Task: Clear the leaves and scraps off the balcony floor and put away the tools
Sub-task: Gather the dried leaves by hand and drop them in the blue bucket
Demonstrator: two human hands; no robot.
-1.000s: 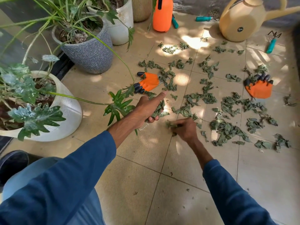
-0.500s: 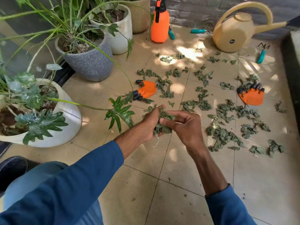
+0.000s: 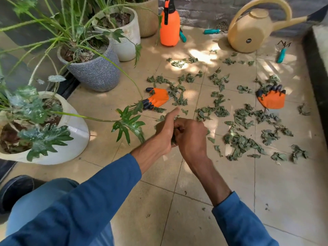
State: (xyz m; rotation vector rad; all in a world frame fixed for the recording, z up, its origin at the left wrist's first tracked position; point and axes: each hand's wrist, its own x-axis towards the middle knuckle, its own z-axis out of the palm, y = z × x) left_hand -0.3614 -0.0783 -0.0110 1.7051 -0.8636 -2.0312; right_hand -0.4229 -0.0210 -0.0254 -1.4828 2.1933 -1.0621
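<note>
Dry green leaves lie scattered over the beige tiled floor, thickest to the right of my hands. My left hand is closed around a bunch of gathered leaves, thumb up. My right hand presses against it, fingers curled onto the same bunch, which is mostly hidden between them. One orange clawed glove lies just beyond my hands, a second orange glove at the right among leaves. A teal hand rake lies at the far right, a teal trowel near the wall.
An orange sprayer bottle and a tan watering can stand at the back. Potted plants line the left: a white pot, a grey pot, another white pot. A dark ledge bounds the right side.
A second ago my right hand was picking leaves off the floor; it rose to my left hand and now presses them into the bunch held there.
</note>
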